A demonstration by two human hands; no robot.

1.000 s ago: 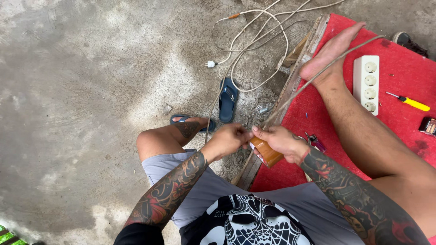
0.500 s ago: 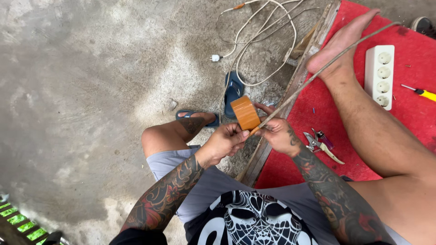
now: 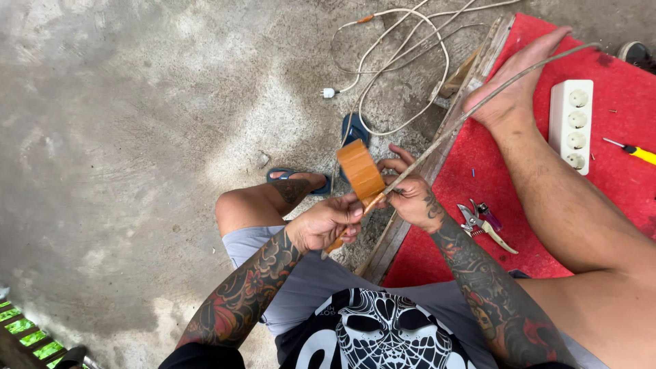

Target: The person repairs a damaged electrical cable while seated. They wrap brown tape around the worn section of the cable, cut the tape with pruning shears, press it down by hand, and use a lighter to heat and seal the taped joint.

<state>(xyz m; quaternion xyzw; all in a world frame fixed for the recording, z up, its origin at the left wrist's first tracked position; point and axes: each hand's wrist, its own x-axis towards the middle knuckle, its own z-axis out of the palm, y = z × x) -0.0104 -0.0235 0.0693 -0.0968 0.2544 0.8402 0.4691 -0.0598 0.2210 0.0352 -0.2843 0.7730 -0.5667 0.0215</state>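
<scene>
The left hand [image 3: 326,222] grips the cable [image 3: 437,140] near its taped end, and the right hand [image 3: 410,198] holds the brown tape roll [image 3: 360,169] just above it. Wrapping looks only begun; most of the cable is bare.
</scene>
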